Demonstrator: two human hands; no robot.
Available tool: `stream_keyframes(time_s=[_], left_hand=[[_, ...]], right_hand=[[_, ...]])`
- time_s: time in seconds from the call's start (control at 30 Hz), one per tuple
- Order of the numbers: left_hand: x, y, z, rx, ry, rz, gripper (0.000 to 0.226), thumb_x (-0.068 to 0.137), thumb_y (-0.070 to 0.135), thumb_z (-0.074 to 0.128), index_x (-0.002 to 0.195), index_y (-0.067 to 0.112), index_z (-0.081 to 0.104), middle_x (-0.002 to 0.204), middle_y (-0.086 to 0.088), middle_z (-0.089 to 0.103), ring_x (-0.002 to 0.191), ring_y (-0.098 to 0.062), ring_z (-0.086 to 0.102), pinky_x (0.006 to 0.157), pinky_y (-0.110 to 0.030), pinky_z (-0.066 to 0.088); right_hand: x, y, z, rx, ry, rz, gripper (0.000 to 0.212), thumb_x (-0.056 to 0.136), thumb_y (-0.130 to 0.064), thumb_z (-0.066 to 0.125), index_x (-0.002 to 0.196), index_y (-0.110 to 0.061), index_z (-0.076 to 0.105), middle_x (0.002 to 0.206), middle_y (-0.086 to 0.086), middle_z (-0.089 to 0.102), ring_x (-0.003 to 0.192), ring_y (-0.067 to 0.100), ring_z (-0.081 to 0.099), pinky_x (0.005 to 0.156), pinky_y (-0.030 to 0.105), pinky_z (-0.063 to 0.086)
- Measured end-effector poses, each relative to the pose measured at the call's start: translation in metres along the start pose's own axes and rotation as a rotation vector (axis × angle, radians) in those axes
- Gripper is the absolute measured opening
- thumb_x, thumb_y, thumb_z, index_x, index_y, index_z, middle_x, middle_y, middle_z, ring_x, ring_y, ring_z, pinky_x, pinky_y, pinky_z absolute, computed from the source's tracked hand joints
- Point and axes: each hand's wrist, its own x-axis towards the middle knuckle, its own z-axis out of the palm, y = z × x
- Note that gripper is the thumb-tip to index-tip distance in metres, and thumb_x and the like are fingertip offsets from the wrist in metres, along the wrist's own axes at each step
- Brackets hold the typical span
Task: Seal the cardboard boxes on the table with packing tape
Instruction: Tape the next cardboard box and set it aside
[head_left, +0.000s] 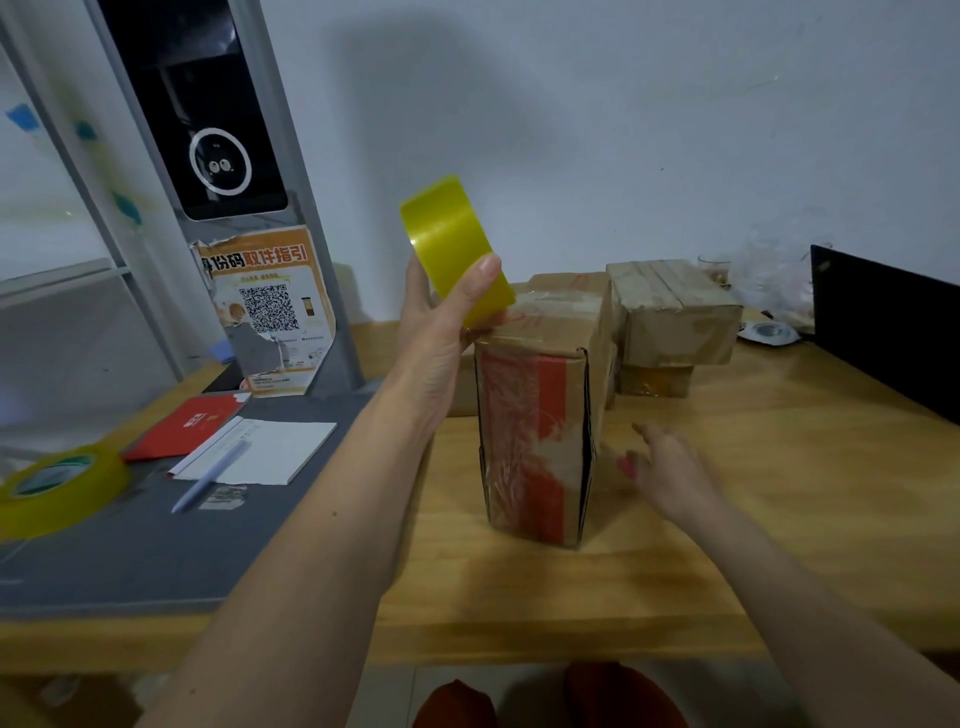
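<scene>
My left hand (441, 332) grips a yellow roll of packing tape (454, 244), held up in the air above the near top edge of a tall cardboard box with red print (535, 441) that stands upright on the wooden table (727, 545). My right hand (670, 467) is low beside the box's right side, fingers extended toward it; whether it touches the box is unclear. Behind stand more cardboard boxes: one directly behind the tall box (566, 296) and a taped one (675, 312) stacked on a smaller box (654, 382).
A second yellow tape roll (57, 488) lies at the far left on a grey mat (130, 551), with a red booklet (187, 426), white notepad (260, 452) and pen (208, 478). A grey kiosk stand with a QR poster (270, 312) rises behind. A black screen (883, 322) stands at right.
</scene>
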Motion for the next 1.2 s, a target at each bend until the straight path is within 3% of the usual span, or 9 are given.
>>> stream_keyframes(time_s=[0.1, 0.17, 0.37, 0.47, 0.63, 0.73, 0.83, 1.0, 1.2], left_hand=[[-0.002, -0.001, 0.000, -0.052, 0.039, 0.014, 0.053, 0.074, 0.036, 0.080, 0.119, 0.035, 0.052, 0.113, 0.006, 0.064, 0.090, -0.007, 0.070, 0.077, -0.031, 0.054], [-0.002, -0.002, 0.000, -0.102, 0.071, 0.019, 0.047, 0.079, 0.028, 0.070, 0.121, 0.032, 0.051, 0.113, 0.005, 0.062, 0.085, -0.005, 0.070, 0.074, -0.029, 0.054], [0.000, -0.001, 0.001, -0.204, 0.181, 0.017, 0.097, 0.060, 0.042, 0.081, 0.145, 0.015, 0.041, 0.122, -0.009, 0.057, 0.087, -0.018, 0.065, 0.071, -0.030, 0.055], [-0.002, 0.000, -0.001, -0.259, 0.216, 0.001, 0.102, 0.055, 0.044, 0.080, 0.144, 0.014, 0.041, 0.119, -0.011, 0.055, 0.082, -0.018, 0.064, 0.068, -0.028, 0.055], [-0.005, 0.001, -0.011, -0.240, 0.199, -0.034, 0.100, 0.057, 0.045, 0.081, 0.144, 0.014, 0.042, 0.122, -0.011, 0.054, 0.095, -0.023, 0.059, 0.075, -0.031, 0.056], [-0.007, 0.001, -0.016, -0.254, 0.203, -0.071, 0.099, 0.056, 0.047, 0.080, 0.143, 0.018, 0.043, 0.125, -0.010, 0.055, 0.089, -0.020, 0.063, 0.083, -0.038, 0.058], [-0.010, -0.001, -0.015, -0.306, 0.199, -0.099, 0.098, 0.057, 0.045, 0.081, 0.144, 0.019, 0.044, 0.127, -0.011, 0.055, 0.090, -0.021, 0.063, 0.080, -0.038, 0.058], [-0.012, -0.001, -0.006, -0.329, 0.216, -0.140, 0.099, 0.058, 0.042, 0.082, 0.145, 0.013, 0.045, 0.120, -0.011, 0.054, 0.091, -0.023, 0.060, 0.073, -0.035, 0.055], [-0.016, 0.017, -0.003, -0.302, 0.245, -0.138, 0.089, 0.062, 0.044, 0.082, 0.141, 0.019, 0.050, 0.120, -0.007, 0.057, 0.094, -0.023, 0.059, 0.091, -0.050, 0.054]], right_hand=[[-0.012, -0.028, -0.015, 0.290, 0.227, -0.156, 0.048, 0.104, -0.025, 0.040, 0.150, -0.013, 0.031, 0.150, 0.008, 0.037, 0.139, 0.022, 0.034, 0.110, 0.033, 0.030], [-0.024, -0.057, -0.030, 0.417, 0.413, -0.355, 0.047, 0.103, -0.030, 0.037, 0.147, -0.013, 0.035, 0.148, 0.006, 0.040, 0.138, 0.017, 0.034, 0.112, 0.031, 0.027], [-0.045, -0.127, -0.042, -0.127, 0.629, -0.873, 0.032, 0.093, -0.032, 0.046, 0.111, -0.013, 0.065, 0.121, 0.007, 0.062, 0.120, 0.026, 0.052, 0.110, 0.052, 0.029], [-0.043, -0.140, -0.019, -0.388, 0.596, -0.859, 0.026, 0.088, -0.028, 0.054, 0.108, -0.015, 0.066, 0.110, 0.002, 0.065, 0.107, 0.026, 0.057, 0.104, 0.054, 0.032], [-0.038, -0.148, -0.014, -0.449, 0.697, -0.755, 0.024, 0.085, -0.028, 0.059, 0.100, -0.010, 0.066, 0.096, 0.008, 0.059, 0.093, 0.029, 0.053, 0.089, 0.045, 0.037], [-0.043, -0.143, -0.012, -0.353, 0.652, -0.731, 0.045, 0.089, -0.039, 0.046, 0.115, -0.006, 0.063, 0.118, 0.013, 0.060, 0.113, 0.031, 0.052, 0.109, 0.049, 0.026], [-0.047, -0.132, -0.012, -0.217, 0.633, -0.523, 0.066, 0.089, -0.053, 0.036, 0.133, -0.006, 0.051, 0.148, 0.017, 0.040, 0.140, 0.034, 0.030, 0.115, 0.060, 0.010], [-0.047, -0.137, -0.011, -0.021, 0.605, -0.487, 0.062, 0.074, -0.055, 0.065, 0.109, -0.005, 0.056, 0.131, 0.020, 0.050, 0.126, 0.039, 0.041, 0.102, 0.058, 0.039], [-0.034, -0.143, -0.016, -0.093, 0.627, -0.504, 0.082, 0.049, -0.057, 0.087, 0.101, -0.007, 0.048, 0.126, 0.020, 0.052, 0.125, 0.042, 0.043, 0.094, 0.056, 0.046]])
